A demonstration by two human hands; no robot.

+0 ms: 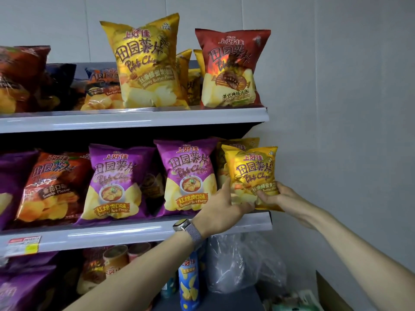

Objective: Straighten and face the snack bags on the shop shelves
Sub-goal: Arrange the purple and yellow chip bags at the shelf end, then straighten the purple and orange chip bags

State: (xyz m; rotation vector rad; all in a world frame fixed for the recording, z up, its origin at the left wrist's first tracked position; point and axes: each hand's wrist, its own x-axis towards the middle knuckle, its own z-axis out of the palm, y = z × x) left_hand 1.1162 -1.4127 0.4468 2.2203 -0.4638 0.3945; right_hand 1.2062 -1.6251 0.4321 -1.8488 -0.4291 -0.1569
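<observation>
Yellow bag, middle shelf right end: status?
Both hands on it: left hand at its lower left, right hand at its lower right. Yellow bag upright, label forward, tilted slightly. Nothing blocking.

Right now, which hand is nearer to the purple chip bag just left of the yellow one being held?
Left. The left hand sits right beside the purple bag, near its lower right corner. The right hand is further off, holding the yellow bag from its right side.

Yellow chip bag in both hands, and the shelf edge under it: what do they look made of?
Yellow chip bag: looks like glossy metallised plastic film, given its bright crinkled glare. Shelf edge: smooth pale grey, probably painted metal or plastic; its soft sheen leaves that open.
</observation>
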